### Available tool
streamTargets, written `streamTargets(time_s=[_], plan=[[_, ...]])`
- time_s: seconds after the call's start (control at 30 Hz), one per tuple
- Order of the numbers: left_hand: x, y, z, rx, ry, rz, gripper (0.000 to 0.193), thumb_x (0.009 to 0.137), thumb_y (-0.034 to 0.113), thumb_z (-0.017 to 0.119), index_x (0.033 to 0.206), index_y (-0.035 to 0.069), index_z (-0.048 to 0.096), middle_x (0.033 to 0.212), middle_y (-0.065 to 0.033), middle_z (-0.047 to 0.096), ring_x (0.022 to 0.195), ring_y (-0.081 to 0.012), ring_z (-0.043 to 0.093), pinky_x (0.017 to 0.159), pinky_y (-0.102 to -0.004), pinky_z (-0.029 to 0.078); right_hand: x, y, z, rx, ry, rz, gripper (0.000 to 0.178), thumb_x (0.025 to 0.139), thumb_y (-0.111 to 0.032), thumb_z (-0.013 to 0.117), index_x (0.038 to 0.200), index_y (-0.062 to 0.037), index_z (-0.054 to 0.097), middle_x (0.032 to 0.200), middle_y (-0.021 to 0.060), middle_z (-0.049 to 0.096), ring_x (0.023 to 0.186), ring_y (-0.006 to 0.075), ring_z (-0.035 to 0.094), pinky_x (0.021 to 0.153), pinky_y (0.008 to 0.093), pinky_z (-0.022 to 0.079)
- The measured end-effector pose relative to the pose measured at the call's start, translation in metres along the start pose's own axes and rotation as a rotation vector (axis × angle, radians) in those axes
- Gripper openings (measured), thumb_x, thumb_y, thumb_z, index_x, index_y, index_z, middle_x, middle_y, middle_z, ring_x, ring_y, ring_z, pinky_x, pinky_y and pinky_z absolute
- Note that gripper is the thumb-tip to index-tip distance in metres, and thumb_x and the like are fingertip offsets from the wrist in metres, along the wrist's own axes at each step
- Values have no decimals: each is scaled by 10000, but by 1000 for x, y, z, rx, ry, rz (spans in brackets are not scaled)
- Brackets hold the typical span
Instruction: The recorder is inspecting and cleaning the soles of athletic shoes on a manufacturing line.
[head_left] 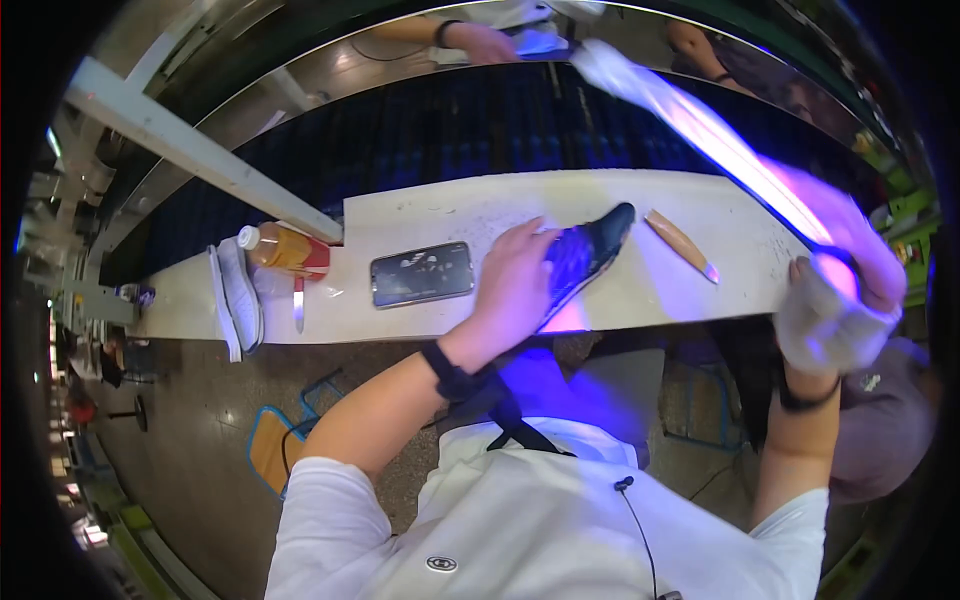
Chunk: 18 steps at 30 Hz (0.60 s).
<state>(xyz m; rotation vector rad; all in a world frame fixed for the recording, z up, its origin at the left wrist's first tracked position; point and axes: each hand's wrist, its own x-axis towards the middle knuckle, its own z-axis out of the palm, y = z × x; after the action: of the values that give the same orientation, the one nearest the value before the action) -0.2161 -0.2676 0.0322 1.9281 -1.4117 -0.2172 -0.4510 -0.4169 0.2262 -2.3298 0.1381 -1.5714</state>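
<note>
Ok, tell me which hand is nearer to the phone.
Left. The left hand is just right of the phone, holding the dark shoe; the right hand is much farther right, beyond the shoe.

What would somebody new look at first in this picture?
Probably the long glowing streak, violet-white, slanting up and left from the right hand; it is too blurred to say what it is. Next might come the dark shoe in the left hand, over the middle of the white table.
</note>
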Motion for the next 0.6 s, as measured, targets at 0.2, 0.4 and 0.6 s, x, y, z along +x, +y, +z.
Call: streamTargets(time_s=[0.2,0.4,0.6], plan=[[67,48,37,124,-374,-23,478,989,326,730,1320,-13,669,1242,-236,739,1163,-411,712,1016,-520,541,-64,2,-31,-165,-310,605,110,1078,-97,671,1119,5,679,983,36,676,857,98,590,788,259,476],[52,57,32,-76,-37,208,510,999,311,749,1378,-7,625,1203,-224,746,1100,-422,719,979,-512,556,-156,3,-8,386,57,796,423,1089,-404,727,1198,1,669,1133,113,746,1087,200,700,1013,324,525],[-8,53,-1,-541,87,348,541,1008,223,759,1457,-8,564,1415,-230,653,1323,-438,629,1159,-527,473,-180,-2,17,471,184,868,635,994,-565,796,1170,7,584,1200,276,762,1127,333,759,1036,463,592]])
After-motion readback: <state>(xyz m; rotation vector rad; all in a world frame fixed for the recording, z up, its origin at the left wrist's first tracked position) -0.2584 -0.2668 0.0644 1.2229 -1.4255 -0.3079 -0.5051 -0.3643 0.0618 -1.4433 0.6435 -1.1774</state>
